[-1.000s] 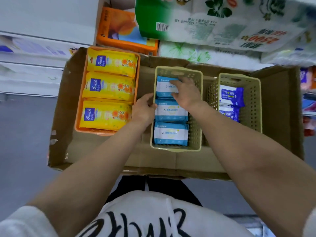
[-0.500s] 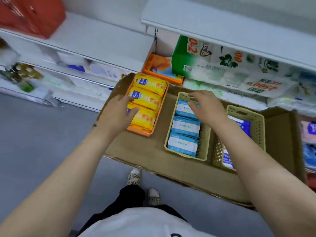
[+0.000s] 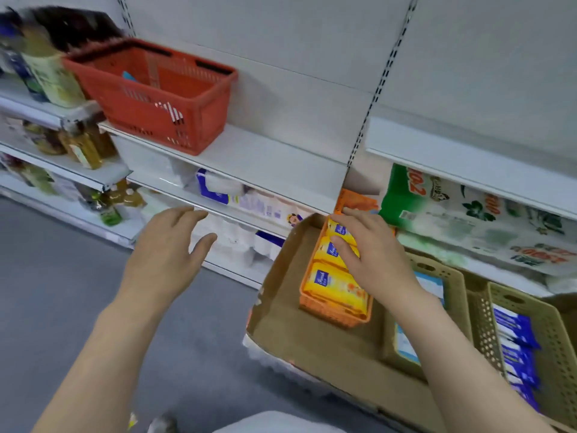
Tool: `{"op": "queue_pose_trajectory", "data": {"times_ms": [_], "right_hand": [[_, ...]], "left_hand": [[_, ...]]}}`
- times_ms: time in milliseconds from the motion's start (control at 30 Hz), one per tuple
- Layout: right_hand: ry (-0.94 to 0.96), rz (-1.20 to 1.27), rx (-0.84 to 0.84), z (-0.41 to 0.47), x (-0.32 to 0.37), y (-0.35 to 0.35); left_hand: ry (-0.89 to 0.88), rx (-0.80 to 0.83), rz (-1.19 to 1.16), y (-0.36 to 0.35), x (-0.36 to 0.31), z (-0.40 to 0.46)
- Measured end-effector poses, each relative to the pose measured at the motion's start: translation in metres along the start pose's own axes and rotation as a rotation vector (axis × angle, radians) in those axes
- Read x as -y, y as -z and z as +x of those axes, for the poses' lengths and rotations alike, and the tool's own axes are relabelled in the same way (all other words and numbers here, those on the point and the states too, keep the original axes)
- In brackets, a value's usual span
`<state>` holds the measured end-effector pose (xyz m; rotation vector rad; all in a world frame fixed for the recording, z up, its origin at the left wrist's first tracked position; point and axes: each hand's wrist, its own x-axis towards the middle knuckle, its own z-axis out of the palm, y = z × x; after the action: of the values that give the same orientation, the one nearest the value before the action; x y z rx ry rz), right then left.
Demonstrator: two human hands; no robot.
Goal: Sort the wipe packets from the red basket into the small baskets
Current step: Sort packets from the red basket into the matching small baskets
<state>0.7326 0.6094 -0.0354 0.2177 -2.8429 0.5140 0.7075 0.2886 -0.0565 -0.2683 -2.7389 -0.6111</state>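
Both hands lifted off baskets, empty, fingers loose: left hand (image 3: pixel 165 245), right hand (image 3: pixel 374 254); red basket (image 3: pixel 156 95) now visible

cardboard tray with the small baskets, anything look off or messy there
Little stands out. In the cardboard tray, the yellow packets lie in a neat row in the orange basket. The tray's near left edge looks scuffed and worn. The right hand hides part of the row.

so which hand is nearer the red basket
Left. The left hand hangs open below the red basket, empty; the right hand is off to the right, over the orange basket.
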Motion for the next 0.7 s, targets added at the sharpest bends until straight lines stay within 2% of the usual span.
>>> {"op": "queue_pose_trajectory", "data": {"times_ms": [333,500,700], "right_hand": [[-0.077,0.076,-0.031,0.143,0.186,-0.073],[-0.079,0.043,-0.066,0.224,0.231,-0.104],[-0.049,0.068,-0.076,0.355,0.251,-0.161]], "left_hand": [[-0.107,0.046,0.098,0.092,0.199,0.126],[-0.155,0.088,0.116,0.081,0.268,0.201],[-0.175,0.110,0.133,0.051,0.334,0.310]]}}
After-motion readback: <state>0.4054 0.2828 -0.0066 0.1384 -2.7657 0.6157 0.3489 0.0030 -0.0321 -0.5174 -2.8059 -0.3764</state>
